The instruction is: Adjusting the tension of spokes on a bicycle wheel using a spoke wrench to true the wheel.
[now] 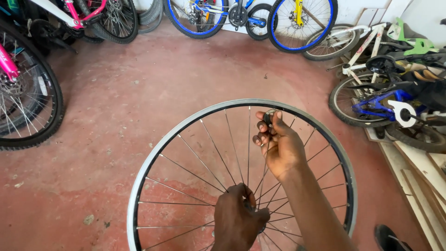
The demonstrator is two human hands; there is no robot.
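Fingers (263, 135) of the right hand (278, 146) pinch a small dark part (268, 117); left hand (238, 218) grips the wheel's (153, 160) hub.

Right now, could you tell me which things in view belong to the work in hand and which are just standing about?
In hand:
- bare spoked wheel, gripped at its hub by the left hand
- small dark round part, pinched in the right hand

Standing about:
- blue-rimmed bicycles by the wall
- pink bicycle
- blue and white bicycles
- wooden boards
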